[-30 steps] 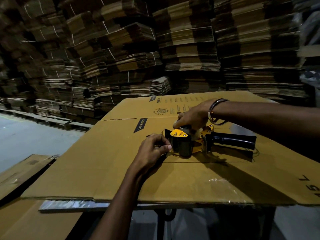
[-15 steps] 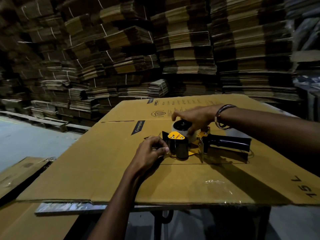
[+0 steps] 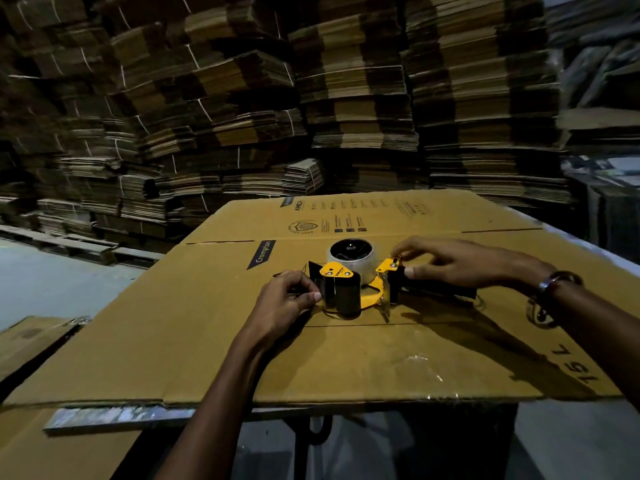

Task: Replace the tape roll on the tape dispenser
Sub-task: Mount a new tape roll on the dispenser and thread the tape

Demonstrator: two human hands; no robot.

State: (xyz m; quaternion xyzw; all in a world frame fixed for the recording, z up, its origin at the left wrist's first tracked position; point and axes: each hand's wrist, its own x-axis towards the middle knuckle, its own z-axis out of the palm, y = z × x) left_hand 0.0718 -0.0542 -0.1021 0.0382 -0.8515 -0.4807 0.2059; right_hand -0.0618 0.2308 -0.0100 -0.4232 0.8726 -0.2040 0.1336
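A yellow and black tape dispenser (image 3: 363,292) lies on its side on a flattened cardboard sheet (image 3: 207,341). A clear tape roll (image 3: 351,256) with a dark core sits on the dispenser's hub, facing up. My left hand (image 3: 284,303) pinches the black front end of the dispenser by the blade guard. My right hand (image 3: 450,263) rests on the yellow bracket and the black handle (image 3: 436,291), with the fingertips on the bracket and the thumb against the handle. The roll is uncovered.
The cardboard sheet covers a metal table whose front edge (image 3: 114,417) shows below. Tall stacks of bundled flat cartons (image 3: 242,116) fill the background. More cardboard (image 3: 34,344) lies low at the left. A scrap of clear tape (image 3: 419,362) sticks to the sheet near the front.
My right hand has come off the top of the tape roll and moved right onto the yellow bracket and handle. The roll is now fully exposed. My left hand stays at the front end.
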